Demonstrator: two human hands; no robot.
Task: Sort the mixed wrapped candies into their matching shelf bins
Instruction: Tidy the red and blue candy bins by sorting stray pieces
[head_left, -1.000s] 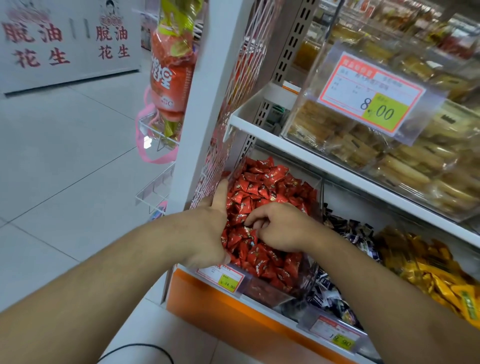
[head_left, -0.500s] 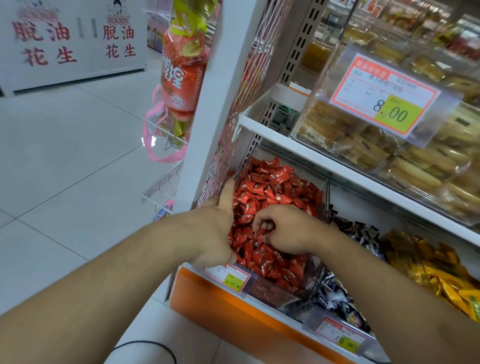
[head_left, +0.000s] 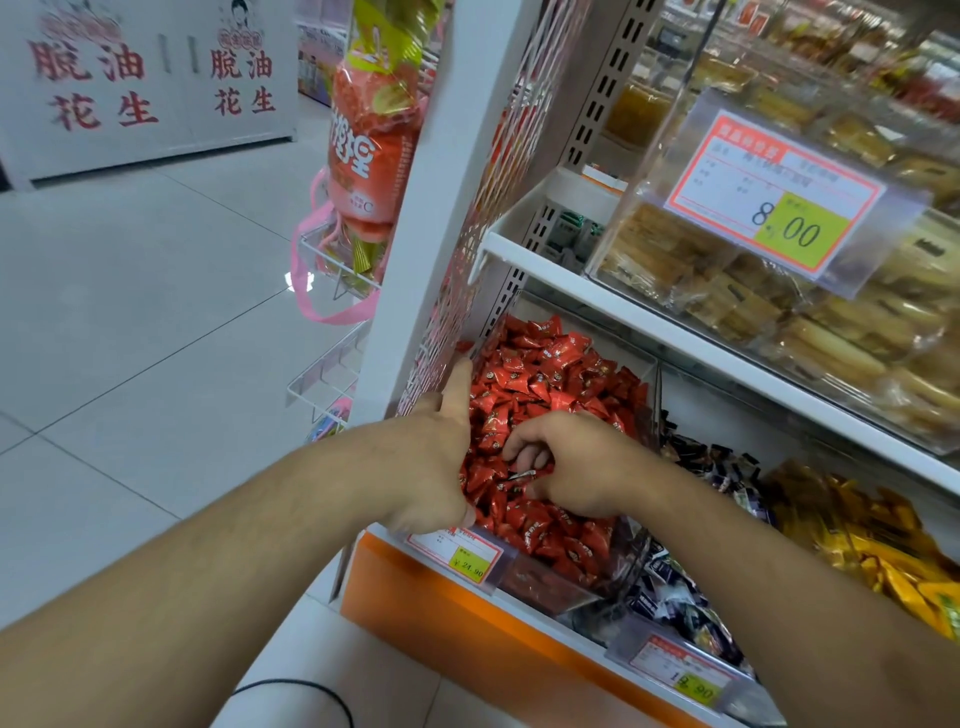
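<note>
1. Wrapped candies in shiny red foil (head_left: 540, 384) fill the clear plastic bin (head_left: 631, 569) at the lower centre of the frame, heaped to its rim.
2. At the left edge of that bin, the left hand (head_left: 441, 462) rests against the heap with its forefinger straight and pointing up along the white wire-mesh side panel (head_left: 498, 171); its other fingers are hidden in the candies, so whether they hold anything cannot be told.
3. Just right of it, the right hand (head_left: 576, 467) has its fingers curled down into the pile and pinches a small dark-wrapped piece (head_left: 519, 475), which looks like a stray among the red ones.
4. Right of the red bin lies the compartment of dark blue and black wrapped candies (head_left: 691, 577), the likely home for that stray.
5. At the far right edge sits a heap of yellow-wrapped candies (head_left: 878, 540), untouched by either hand.
6. Progress, as a judgement: the three heaps look largely uniform in colour, so most sorting seems done. What remains is lifting the dark piece out, dropping it in the neighbouring bin, and combing the red pile for more strays buried below the surface.
</note>
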